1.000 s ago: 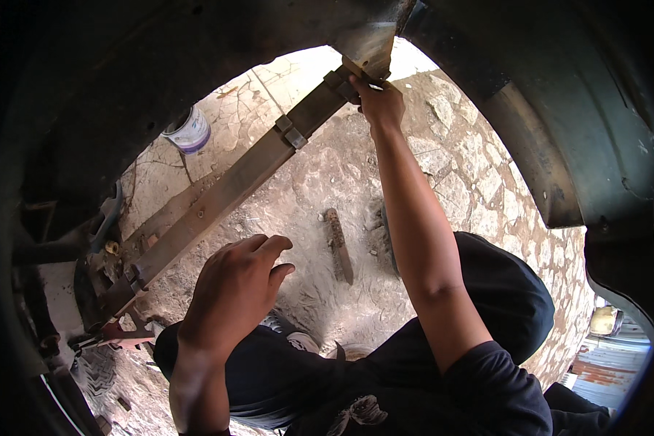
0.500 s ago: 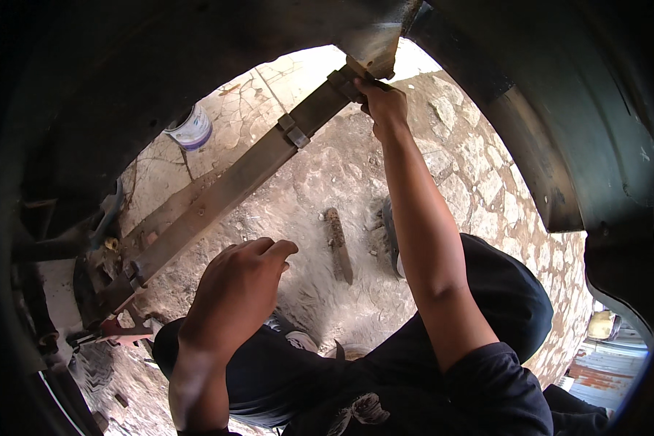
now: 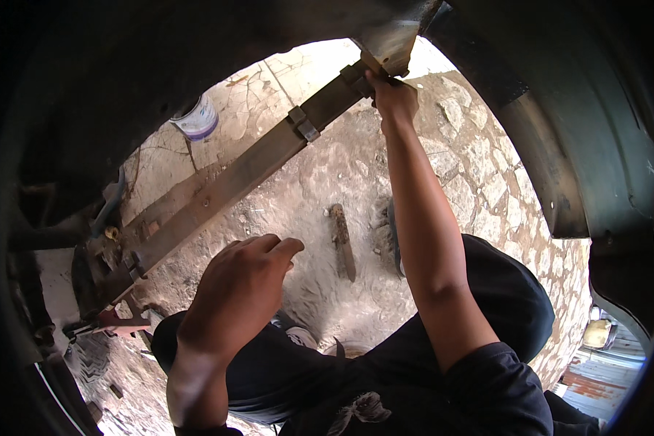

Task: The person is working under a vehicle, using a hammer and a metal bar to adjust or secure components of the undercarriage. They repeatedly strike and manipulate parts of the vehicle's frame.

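A long, rusty leaf spring [image 3: 236,174] runs slantwise from the lower left to the top centre, with metal clips around it. Its far end meets a metal bracket [image 3: 391,47]. My right arm is stretched out, and my right hand [image 3: 396,102] grips the spring near that end, with the thumb against its side and the other fingers mostly hidden behind. Apart from the spring, my left hand [image 3: 243,287] hangs above my left knee, back upward. Its fingers are loosely curled in, with no object showing in them.
Dark curved vehicle bodywork [image 3: 603,145] surrounds me above and at both sides. A worn, pointed metal piece [image 3: 343,243] lies on the dusty ground. A white and purple bucket [image 3: 198,120] stands at the far left. Red-handled pliers-like tool [image 3: 123,323] sits by the spring's near end.
The view has shifted slightly, so the spring, bucket and my right hand appear a little further right. My right hand keeps its grip; my left hand stays nearly still.
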Tool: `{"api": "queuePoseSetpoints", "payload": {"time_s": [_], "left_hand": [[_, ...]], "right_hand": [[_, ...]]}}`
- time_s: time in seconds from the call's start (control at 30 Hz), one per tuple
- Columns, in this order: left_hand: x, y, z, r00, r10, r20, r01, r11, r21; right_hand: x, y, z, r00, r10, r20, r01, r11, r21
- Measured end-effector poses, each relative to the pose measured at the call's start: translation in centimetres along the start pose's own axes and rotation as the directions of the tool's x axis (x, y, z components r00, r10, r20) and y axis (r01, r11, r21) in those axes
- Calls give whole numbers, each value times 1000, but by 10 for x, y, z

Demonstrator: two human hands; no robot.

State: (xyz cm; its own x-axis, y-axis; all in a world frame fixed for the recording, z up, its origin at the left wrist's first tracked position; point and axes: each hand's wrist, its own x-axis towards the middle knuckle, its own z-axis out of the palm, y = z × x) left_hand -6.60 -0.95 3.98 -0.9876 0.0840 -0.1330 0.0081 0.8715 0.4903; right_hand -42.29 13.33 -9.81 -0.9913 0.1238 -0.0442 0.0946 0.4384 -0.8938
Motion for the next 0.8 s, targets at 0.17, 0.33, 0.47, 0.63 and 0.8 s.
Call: {"api": "queuePoseSetpoints", "payload": {"time_s": [0.17,0.33,0.47,0.63,0.8], "left_hand": [[-4,-5,5,1000,7,-6,-7,1000,-22],[-5,-5,5,1000,8,-2,-8,999,-32],[-10,-7,3,1000,-11,-1,11,1000,-2],[-10,-7,8,1000,5,8,-5,1000,-16],[-10,-5,4,1000,22,-5,-22,999,-38]], "right_hand": [[-13,-28,13,974,-57,-219,5,973,-231],[-6,-12,-7,992,81,97,-100,971,219],[-7,-20,-1,996,90,-10,-90,994,54],[-9,-32,18,984,110,-140,-124,987,-98],[10,9,7,992,87,86,-109,952,285]]}}
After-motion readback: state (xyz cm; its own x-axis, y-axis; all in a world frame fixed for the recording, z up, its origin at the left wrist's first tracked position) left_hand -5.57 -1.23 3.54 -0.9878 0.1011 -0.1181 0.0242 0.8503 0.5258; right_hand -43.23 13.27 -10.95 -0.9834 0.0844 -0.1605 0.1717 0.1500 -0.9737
